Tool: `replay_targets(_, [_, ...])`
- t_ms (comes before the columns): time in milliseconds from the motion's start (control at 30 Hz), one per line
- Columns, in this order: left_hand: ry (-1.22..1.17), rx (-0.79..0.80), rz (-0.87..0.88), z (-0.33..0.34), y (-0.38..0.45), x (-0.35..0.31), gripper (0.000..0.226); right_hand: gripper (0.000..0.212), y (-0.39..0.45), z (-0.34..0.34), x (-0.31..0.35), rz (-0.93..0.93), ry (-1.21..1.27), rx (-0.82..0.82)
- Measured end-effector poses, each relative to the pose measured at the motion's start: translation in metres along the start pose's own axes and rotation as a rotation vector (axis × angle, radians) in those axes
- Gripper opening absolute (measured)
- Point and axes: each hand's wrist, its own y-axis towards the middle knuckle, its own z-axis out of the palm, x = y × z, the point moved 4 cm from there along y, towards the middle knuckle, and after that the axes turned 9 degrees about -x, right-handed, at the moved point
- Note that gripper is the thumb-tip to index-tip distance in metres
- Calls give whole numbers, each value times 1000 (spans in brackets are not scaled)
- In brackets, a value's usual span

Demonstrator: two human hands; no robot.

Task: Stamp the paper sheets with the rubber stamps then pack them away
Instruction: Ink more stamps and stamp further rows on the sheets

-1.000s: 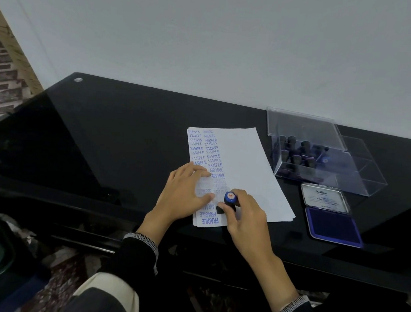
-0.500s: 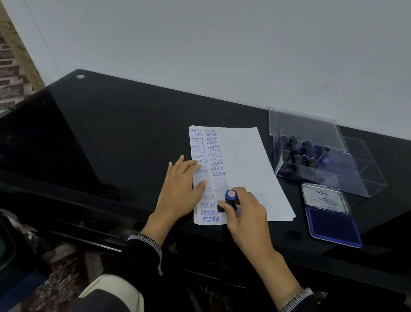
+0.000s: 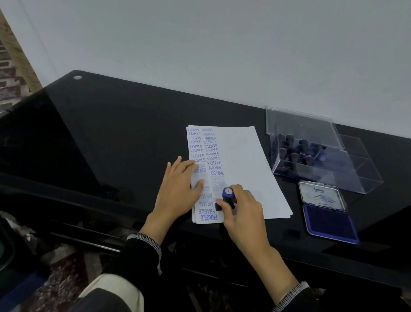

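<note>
I have my right hand (image 3: 242, 215) grasping a small black rubber stamp with a round blue cap (image 3: 227, 196), base down on the near part of the white paper sheets (image 3: 245, 168), which lie stacked on the glossy black tabletop (image 3: 108, 133). My left hand (image 3: 178, 190) lies flat, fingers straight, pressing the left edge of the stack so it can't slide. The left columns are already full of blue prints: SAMPLE, AMENDED, AIR MAIL, FRAGILE; the right half of the top sheet is blank. To do this step well, I'd say: keep the stamp square to the sheet, push straight down with even pressure, no rocking, then lift vertically so the ink doesn't smear. Some prints mid-column look faint, so re-inking is probably due. The open blue ink pad in its metal tin (image 3: 327, 221) sits to the right of the paper, lid folded back, blue pad exposed. Behind it is a clear plastic box (image 3: 325, 180) with its clear lid (image 3: 300, 126) tilted up; inside, several dark-handled stamps stand upright in the left part, one blue-capped stamp among them, and the right part looks empty. I can't read the exact count through the plastic. Packing not started.
</note>
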Motion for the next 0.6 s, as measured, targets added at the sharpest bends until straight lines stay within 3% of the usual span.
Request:
replay_targets(467, [13, 20, -6, 0, 0, -1, 48, 21, -3, -1, 3, 11, 2, -42])
replay_targets(600, [-31, 13, -19, -1, 2, -1, 46, 19, 4, -1, 1, 76, 49, 43])
